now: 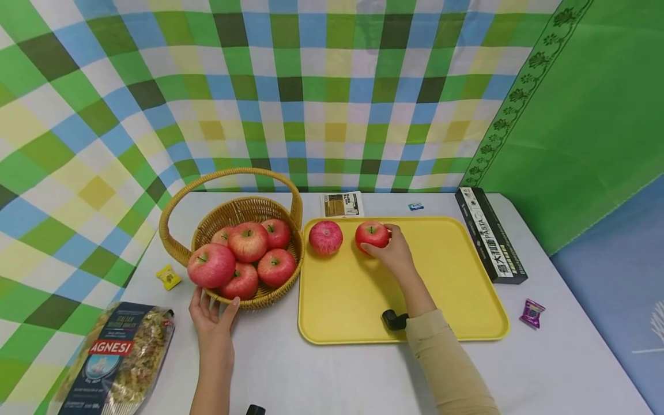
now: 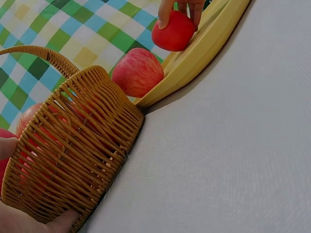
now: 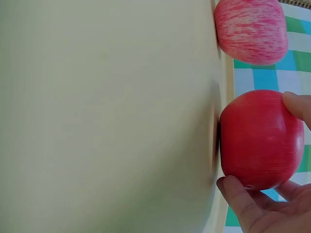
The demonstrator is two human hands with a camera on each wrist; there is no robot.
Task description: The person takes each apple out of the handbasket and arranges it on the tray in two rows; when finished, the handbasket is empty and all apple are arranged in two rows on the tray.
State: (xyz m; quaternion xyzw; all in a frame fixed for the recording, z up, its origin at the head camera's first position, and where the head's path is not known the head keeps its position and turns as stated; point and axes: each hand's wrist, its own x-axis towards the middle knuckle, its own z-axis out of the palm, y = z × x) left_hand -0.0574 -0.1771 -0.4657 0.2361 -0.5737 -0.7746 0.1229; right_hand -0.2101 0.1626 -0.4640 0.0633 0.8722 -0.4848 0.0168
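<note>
You've got the red apple (image 1: 371,236) in your right hand (image 1: 398,253), just right of centre in the head view, thumb and fingers pinching its sides over the upper part of the yellow tray (image 1: 347,314); whether it touches the tray, I can't tell. Just left of it, a streaky apple (image 1: 325,238) sits in the tray's upper-left corner. And your left hand (image 1: 214,325), lower left of centre, is gripping the near side of the wicker basket (image 1: 272,298), thumb at the rim, with six apples (image 1: 248,242) showing inside! Far lower left, there's the pasta bag (image 1: 111,357); over at right, the black pasta box (image 1: 491,233) lies beside the tray, a purple packet (image 1: 532,313) below it.
</note>
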